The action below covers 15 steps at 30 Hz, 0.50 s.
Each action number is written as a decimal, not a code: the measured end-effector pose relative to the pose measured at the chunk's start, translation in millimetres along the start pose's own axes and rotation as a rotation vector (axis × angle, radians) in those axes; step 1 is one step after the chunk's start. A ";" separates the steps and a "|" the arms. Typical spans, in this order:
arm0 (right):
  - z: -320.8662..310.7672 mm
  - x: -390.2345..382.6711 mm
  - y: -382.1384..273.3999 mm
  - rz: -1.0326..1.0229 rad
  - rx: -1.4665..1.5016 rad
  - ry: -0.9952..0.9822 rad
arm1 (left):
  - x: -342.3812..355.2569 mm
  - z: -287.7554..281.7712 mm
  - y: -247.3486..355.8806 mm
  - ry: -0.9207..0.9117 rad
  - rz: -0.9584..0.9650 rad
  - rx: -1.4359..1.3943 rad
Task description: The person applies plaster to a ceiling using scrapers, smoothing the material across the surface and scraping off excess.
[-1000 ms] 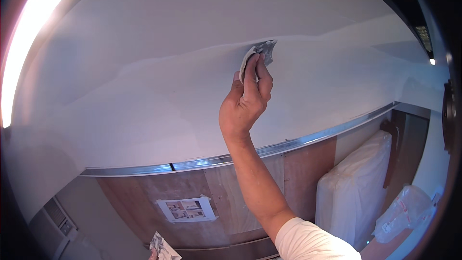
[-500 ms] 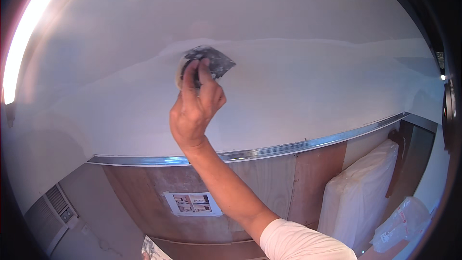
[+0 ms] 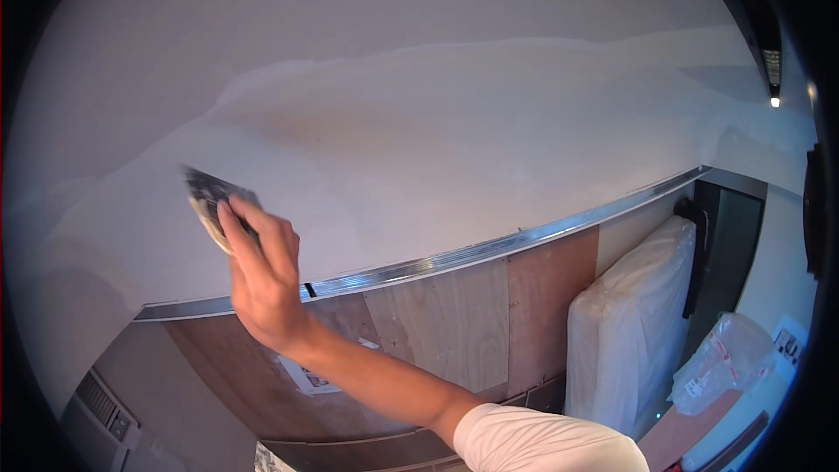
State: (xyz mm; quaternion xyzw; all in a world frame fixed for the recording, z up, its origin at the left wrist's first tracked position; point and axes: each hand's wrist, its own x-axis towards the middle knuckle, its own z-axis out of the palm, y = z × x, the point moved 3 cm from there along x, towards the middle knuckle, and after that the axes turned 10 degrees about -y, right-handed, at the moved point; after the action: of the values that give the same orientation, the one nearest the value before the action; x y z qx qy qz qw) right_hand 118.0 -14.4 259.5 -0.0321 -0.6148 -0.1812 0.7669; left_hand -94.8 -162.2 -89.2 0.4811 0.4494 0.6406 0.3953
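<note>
Stretched up and leftward, my right hand [image 3: 266,275] grips a putty knife [image 3: 214,197], with its fingers pressed along the tool. The knife's dark blade is smeared with pale compound and slightly blurred. It is at the white-coated ceiling [image 3: 411,131], near the left end of the coated band; whether the blade touches it I cannot tell. A wavy edge divides the whiter coat from the greyer surface beyond. At the bottom edge shows a bit of a smeared, flat piece [image 3: 269,459]. My left hand is out of the picture.
A shiny metal channel [image 3: 419,269] runs along the ceiling's near edge, above wooden panels [image 3: 437,332]. A printed sheet [image 3: 306,378] hangs there, partly behind my forearm. Right of it stand a plastic-wrapped mattress-like slab [image 3: 616,323] and a clear plastic bag [image 3: 721,363]. An air conditioner [image 3: 105,406] sits lower left.
My right hand has swept left and down across the picture with the putty knife, whose blade now points up and left. The view has shifted, and the bright lamp at the left is gone from it.
</note>
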 end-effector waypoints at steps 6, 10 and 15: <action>-99.3 -69.7 22.5 0.728 0.589 -0.122 | 32.8 -52.4 -100.3 0.128 -0.168 0.007; -167.5 -153.0 41.6 1.287 1.157 0.114 | 18.4 43.4 -11.2 -0.073 0.054 0.290; -228.9 -247.9 8.2 1.595 1.217 0.241 | 22.9 139.2 15.2 -0.276 -0.032 0.013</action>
State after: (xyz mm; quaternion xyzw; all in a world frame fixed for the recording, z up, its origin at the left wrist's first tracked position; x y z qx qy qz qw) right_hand 289.6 -9.9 -31.1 -0.0186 -0.3202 0.7268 0.6074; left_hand 34.2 -117.8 -50.2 0.5600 0.4024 0.5590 0.4604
